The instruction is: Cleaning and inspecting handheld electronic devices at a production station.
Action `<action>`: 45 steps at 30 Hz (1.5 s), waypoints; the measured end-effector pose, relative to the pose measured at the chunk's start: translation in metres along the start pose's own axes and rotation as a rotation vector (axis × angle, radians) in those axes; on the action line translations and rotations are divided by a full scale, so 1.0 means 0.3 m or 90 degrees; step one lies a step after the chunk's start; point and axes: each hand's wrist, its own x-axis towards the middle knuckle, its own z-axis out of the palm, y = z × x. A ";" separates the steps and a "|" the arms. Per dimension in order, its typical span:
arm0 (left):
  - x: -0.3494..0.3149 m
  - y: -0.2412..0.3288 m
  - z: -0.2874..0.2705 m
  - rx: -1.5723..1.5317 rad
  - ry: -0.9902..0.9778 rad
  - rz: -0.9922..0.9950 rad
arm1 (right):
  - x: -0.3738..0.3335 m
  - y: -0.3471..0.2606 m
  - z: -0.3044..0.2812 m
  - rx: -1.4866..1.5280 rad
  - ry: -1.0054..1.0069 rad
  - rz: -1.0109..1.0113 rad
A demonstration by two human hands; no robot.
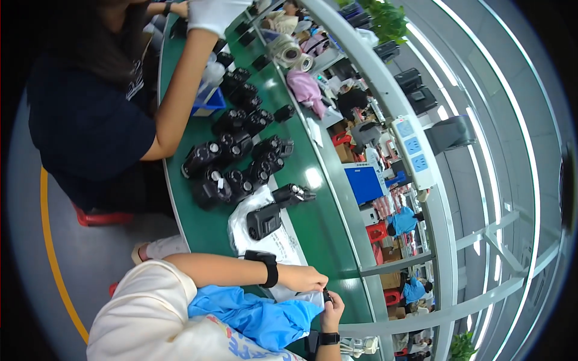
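My left hand [304,278] and my right hand [331,310] meet over the green bench, fingers pinched together at a small black part [327,295]. Whitish clear plastic [310,296] shows beside it, between the hands; what exactly the black part is, I cannot make out. Black bands circle both my wrists. Just beyond my left forearm, a black camera [265,221] rests on white plastic sheeting [242,224], with another black camera [290,195] next to it. A blue cloth [259,316] lies bunched against my cream shirt, below my left forearm.
Several black cameras [232,147] crowd the green bench [328,225] beyond the sheeting. A blue bin [209,102] stands past them, near a co-worker's arm [186,90] and white-gloved hand [214,17]. A metal frame with a socket strip [412,150] runs along the bench's far side.
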 end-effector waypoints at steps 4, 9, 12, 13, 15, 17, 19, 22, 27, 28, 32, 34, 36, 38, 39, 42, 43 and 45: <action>-0.006 -0.008 0.004 -0.011 -0.012 -0.027 | -0.017 0.043 0.002 0.027 -0.053 0.058; -0.005 -0.068 0.013 -0.026 -0.027 0.009 | -0.043 -0.038 0.065 -0.082 -0.149 0.024; -0.009 -0.043 -0.005 -0.081 -0.059 -0.021 | -0.050 -0.072 0.068 0.053 -0.135 0.065; -0.004 -0.029 -0.009 -0.094 -0.116 -0.038 | -0.076 -0.074 0.048 0.046 -0.120 0.072; -0.005 -0.019 -0.027 -0.103 -0.214 -0.077 | -0.097 -0.089 0.031 0.152 -0.070 0.054; -0.015 -0.053 0.011 -0.062 -0.159 0.022 | -0.103 -0.106 0.024 0.207 -0.047 0.040; -0.025 -0.073 0.054 0.020 -0.049 0.207 | -0.109 -0.116 0.019 0.125 -0.053 0.004; -0.020 -0.063 0.064 0.100 0.060 0.124 | -0.106 -0.139 0.024 -0.009 -0.092 -0.033; -0.015 -0.009 0.052 0.154 0.051 -0.165 | -0.004 -0.139 0.054 -0.363 -0.194 -0.148; -0.029 -0.028 0.049 0.135 0.097 -0.130 | -0.010 -0.107 0.083 -0.346 -0.198 -0.127; 0.015 -0.057 0.039 0.110 0.149 -0.099 | 0.067 -0.075 0.049 -0.312 -0.150 -0.257; 0.017 -0.047 0.026 0.112 0.141 -0.114 | 0.068 -0.093 0.051 -0.318 -0.117 -0.257; 0.053 -0.027 0.012 0.052 0.172 -0.102 | 0.086 -0.128 0.067 -0.323 -0.095 -0.278; 0.070 0.009 0.024 -0.008 0.196 -0.096 | 0.063 -0.167 0.076 -0.381 -0.080 -0.301; 0.108 0.035 0.035 -0.039 0.176 -0.098 | 0.038 -0.160 0.045 -0.380 -0.076 -0.281; 0.124 0.043 0.097 -0.092 0.167 -0.109 | 0.020 -0.141 -0.021 -0.468 -0.102 -0.212; 0.129 0.033 0.099 -0.108 0.184 -0.101 | 0.022 -0.139 -0.036 -0.463 -0.097 -0.208; 0.141 0.021 0.073 -0.120 0.192 -0.092 | 0.049 -0.136 -0.072 -0.456 -0.009 -0.199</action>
